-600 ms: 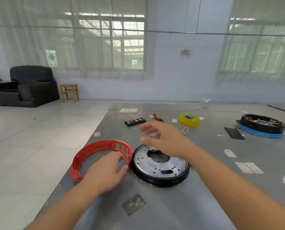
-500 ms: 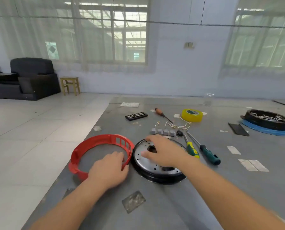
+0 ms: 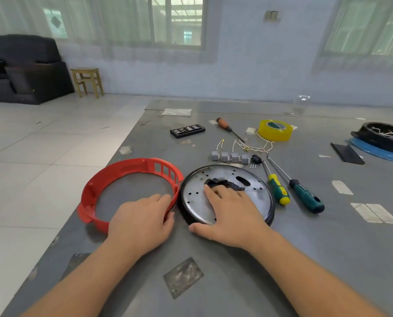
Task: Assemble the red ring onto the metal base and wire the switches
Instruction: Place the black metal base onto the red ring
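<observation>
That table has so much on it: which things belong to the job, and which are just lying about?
For the job:
red ring, under the left hand
metal base, under the right hand
grey switches
wires

Lying about:
yellow tape roll
bit set
three screwdrivers

A makeshift assembly workspace is occupying a large, sparsely furnished room rather than a proper workshop. A wide grey worktop surface, patched with worn tape marks, is carrying hand tools: two green-handled screwdrivers, an orange-handled screwdriver, a black case of small driver bits and a yellow roll of tape. A row of small grey switch blocks with thin pale wires is lying among them, loose on the surface. Beyond the surface, pale floor tiles are stretching to a black armchair and a small wooden stool, while sheer curtains are hanging over big windows in a plain white wall.
</observation>
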Demonstrator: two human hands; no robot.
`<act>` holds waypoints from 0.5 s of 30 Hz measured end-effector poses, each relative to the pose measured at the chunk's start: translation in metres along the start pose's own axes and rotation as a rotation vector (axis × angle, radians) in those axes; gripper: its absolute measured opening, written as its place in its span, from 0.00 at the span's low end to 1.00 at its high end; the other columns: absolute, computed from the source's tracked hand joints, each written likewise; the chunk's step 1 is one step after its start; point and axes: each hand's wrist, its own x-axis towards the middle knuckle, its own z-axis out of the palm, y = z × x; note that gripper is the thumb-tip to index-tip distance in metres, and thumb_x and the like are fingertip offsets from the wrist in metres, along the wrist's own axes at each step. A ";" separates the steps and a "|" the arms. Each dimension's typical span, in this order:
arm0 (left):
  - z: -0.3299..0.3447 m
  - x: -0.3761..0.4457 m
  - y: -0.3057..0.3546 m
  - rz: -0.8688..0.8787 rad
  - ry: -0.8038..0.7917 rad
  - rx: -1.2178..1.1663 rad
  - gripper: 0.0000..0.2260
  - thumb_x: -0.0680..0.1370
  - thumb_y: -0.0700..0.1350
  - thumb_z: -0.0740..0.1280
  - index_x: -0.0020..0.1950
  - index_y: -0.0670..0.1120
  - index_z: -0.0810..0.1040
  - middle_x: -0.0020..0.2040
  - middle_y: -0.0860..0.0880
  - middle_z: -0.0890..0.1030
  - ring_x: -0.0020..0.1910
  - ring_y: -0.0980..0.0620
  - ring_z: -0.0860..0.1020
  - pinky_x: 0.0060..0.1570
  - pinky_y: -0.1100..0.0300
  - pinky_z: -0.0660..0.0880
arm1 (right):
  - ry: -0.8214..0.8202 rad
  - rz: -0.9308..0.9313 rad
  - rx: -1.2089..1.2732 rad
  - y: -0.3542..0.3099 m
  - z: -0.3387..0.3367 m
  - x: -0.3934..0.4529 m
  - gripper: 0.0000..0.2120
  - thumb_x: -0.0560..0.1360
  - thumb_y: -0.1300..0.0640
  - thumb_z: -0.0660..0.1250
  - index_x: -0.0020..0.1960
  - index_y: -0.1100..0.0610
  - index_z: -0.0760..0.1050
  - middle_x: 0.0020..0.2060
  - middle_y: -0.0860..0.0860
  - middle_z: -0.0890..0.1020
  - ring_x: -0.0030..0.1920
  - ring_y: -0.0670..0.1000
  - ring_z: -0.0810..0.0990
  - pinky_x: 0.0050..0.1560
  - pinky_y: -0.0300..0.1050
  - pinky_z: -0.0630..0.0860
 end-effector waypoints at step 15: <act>-0.024 -0.025 -0.002 0.110 0.238 -0.143 0.08 0.81 0.52 0.67 0.46 0.50 0.82 0.38 0.52 0.80 0.37 0.45 0.82 0.34 0.53 0.72 | 0.052 0.029 -0.046 0.004 0.005 -0.020 0.45 0.72 0.29 0.52 0.83 0.51 0.53 0.80 0.49 0.63 0.76 0.53 0.66 0.77 0.51 0.60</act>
